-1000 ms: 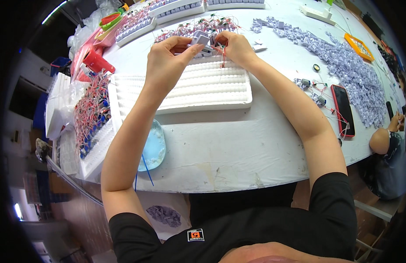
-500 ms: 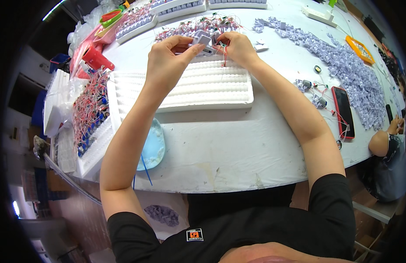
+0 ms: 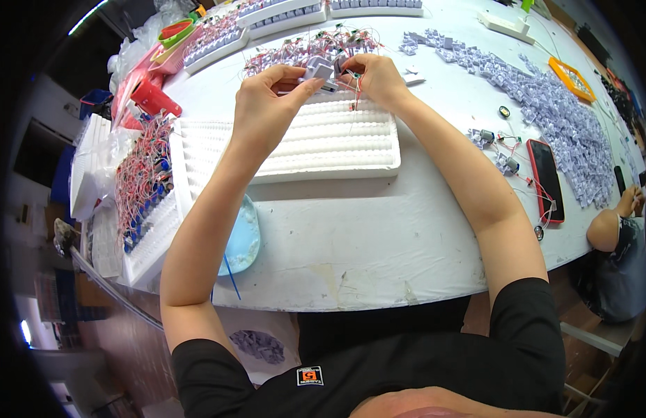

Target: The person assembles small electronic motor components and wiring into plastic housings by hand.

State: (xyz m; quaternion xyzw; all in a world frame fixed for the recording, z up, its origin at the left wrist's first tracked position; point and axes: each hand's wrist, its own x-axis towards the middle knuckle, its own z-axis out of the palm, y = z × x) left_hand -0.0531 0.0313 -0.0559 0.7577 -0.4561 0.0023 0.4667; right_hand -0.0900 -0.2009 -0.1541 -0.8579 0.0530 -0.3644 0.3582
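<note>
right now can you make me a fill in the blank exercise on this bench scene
1. Both hands hold a small ____ plastic part above the foam tray.
2. The phone with the red case lies to the person's ____.
3. The light blue dish sits beside the ____ forearm.
4. The foam tray's colour is ____.

Missing words: white; right; left; white

A round white work table [image 3: 379, 237] crowded with trays and small parts.

A ridged white foam tray [image 3: 323, 143] lies at its centre, a second foam tray packed with red-wired blue components [image 3: 145, 188] at the left edge, a heap of pale lilac plastic pieces [image 3: 560, 118] and a red-cased phone [image 3: 546, 177] to the right.
</note>
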